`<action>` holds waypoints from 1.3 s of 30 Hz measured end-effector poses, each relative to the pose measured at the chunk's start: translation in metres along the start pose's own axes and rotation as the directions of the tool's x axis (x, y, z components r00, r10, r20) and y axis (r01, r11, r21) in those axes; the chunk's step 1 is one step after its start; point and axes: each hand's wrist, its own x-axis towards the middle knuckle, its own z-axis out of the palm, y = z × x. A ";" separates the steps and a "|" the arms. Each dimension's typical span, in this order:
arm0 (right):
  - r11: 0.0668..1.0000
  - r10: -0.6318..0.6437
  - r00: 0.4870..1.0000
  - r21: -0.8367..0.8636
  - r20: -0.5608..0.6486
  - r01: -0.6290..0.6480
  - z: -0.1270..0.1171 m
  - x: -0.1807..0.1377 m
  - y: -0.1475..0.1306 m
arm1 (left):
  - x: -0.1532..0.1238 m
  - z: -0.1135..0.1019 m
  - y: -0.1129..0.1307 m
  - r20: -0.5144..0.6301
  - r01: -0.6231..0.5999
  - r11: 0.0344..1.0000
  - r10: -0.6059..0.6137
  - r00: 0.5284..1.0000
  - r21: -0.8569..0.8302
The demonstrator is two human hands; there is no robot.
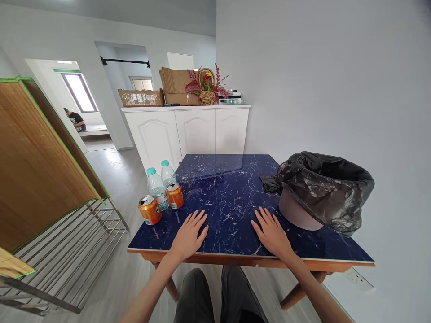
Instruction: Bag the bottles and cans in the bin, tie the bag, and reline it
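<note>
Palm down on the blue marbled table, my left hand lies flat with nothing in it. My right hand rests the same way farther right, its fingers stretched out. Left of my left hand stand two open orange soda cans, a nearer can and a farther can. Behind them are two clear plastic bottles with teal caps, a front bottle and a back bottle. Close to my right hand is a trash bin lined with a black plastic bag.
A metal bed frame with a bamboo mat stands at the left. Beyond the table is a white cabinet bearing cardboard boxes and a flower basket. A wall borders the right side. A person sits in the far room.
</note>
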 end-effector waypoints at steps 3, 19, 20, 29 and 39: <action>1.000 -0.001 1.000 -0.002 -0.007 0.001 0.001 0.000 0.001 | 0.000 -0.001 0.002 -0.004 0.018 1.000 -0.018 1.000 -0.007; 0.998 0.003 1.000 0.066 -0.018 -0.002 0.000 -0.001 0.002 | -0.001 -0.008 0.011 -0.050 0.058 0.996 -0.061 0.997 -0.074; 0.998 0.006 1.000 0.066 -0.014 -0.005 -0.001 -0.002 0.002 | -0.001 -0.008 0.011 -0.048 0.057 0.996 -0.061 0.997 -0.073; 0.997 -0.011 0.999 0.070 -0.053 0.015 0.002 -0.001 0.006 | -0.002 -0.008 0.013 -0.067 0.061 0.995 -0.066 0.996 -0.079; 0.995 -0.015 0.997 0.100 -0.069 0.022 0.002 0.000 0.009 | 0.000 -0.008 0.012 -0.087 0.053 0.996 -0.059 0.994 -0.074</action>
